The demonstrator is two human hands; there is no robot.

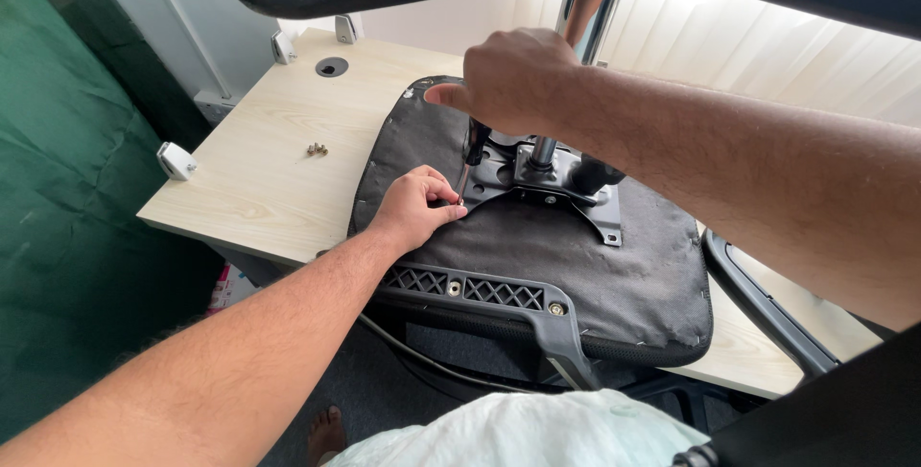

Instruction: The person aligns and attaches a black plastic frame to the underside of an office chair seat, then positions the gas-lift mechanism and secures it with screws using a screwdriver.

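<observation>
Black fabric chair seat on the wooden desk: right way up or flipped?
Flipped. The black fabric chair seat lies underside up: black metal mounting plate and stapled fabric edges show.

Office: desk (278, 170) w/ cable hole (332, 66), vertical blinds (767, 55).

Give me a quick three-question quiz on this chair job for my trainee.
1. True or false: the right hand grips the screwdriver from above.
2. What lies loose on the desk left of the seat? A) screws B) pliers C) tape
3. Where do the left hand fingertips rest?

Key: 1 true. 2 A, the small screws. 3 By the screwdriver tip, at the edge of the metal plate on the seat underside.
</observation>
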